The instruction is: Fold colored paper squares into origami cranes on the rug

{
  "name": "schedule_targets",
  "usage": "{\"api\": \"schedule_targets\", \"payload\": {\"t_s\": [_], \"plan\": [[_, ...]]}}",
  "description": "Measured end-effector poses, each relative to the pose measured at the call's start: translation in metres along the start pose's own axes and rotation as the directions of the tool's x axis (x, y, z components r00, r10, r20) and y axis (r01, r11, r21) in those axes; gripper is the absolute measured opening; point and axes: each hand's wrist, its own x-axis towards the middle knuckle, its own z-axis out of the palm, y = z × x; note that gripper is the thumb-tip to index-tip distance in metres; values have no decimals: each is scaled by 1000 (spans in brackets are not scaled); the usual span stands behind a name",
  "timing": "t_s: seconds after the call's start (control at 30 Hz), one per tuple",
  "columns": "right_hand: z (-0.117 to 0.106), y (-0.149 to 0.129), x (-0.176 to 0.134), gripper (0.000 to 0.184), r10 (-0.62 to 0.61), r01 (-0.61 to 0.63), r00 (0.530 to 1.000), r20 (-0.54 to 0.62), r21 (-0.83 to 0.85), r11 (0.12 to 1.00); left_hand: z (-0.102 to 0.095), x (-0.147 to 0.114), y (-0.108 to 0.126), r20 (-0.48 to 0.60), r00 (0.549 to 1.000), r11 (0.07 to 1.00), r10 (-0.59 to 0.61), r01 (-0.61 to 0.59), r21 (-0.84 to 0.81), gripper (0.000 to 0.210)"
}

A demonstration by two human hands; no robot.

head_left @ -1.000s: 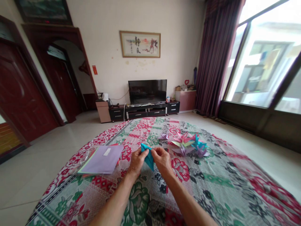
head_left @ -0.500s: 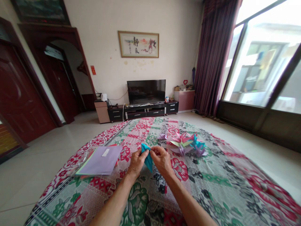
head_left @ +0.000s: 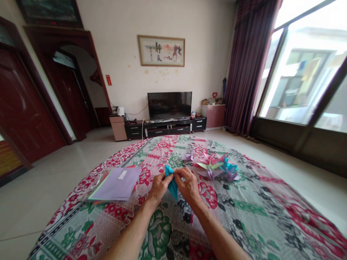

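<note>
A piece of folded blue paper point(head_left: 172, 188), narrow and pointed at both ends, is held up over the table between my two hands. My left hand point(head_left: 159, 186) pinches it from the left, thumb lying on its face. From the right, my right hand point(head_left: 187, 182) has thumb and forefinger closed on its edge near the middle. Parts of the paper are covered by my fingers. Beyond my right hand lies a group of folded paper cranes point(head_left: 210, 173) in pink, green, purple and blue. To my left is a stack of coloured paper sheets point(head_left: 116, 186), purple on top.
A floral cloth point(head_left: 130, 224) covers the round table. On the purple sheet lies a small white slip point(head_left: 122, 175). Across the floor stand a television point(head_left: 170, 105) and a low black cabinet point(head_left: 162, 130); a large window point(head_left: 295, 83) is at the right.
Both hands and the blue paper keep nearly the same place in view. My right fingers have shifted slightly along the paper's edge, and the view has moved a little.
</note>
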Motion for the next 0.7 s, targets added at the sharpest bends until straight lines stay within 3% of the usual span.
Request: {"api": "schedule_targets", "payload": {"t_s": [0.23, 0.33, 0.43, 0.57, 0.7], "plan": [[1, 3, 0, 19, 34, -34, 999, 16, -12, 999, 2, -1, 2, 5, 999, 997, -49, 49, -64, 29], [6, 13, 0, 24, 176, -175, 984, 1, 145, 974, 2, 0, 5, 10, 996, 974, -89, 89, -209, 29], [10, 23, -2, 30, 319, -317, 946, 59, 374, 872, 1, 2, 12, -7, 993, 916, -117, 105, -387, 34], [10, 21, -4, 31, 316, -318, 945, 83, 458, 830, -6, 4, 18, 0, 987, 873, -159, 140, -467, 37], [9, 4, -5, 33, 333, -385, 923, 193, 497, 778, -11, 6, 14, 6, 981, 859, -193, 172, -482, 37]]}}
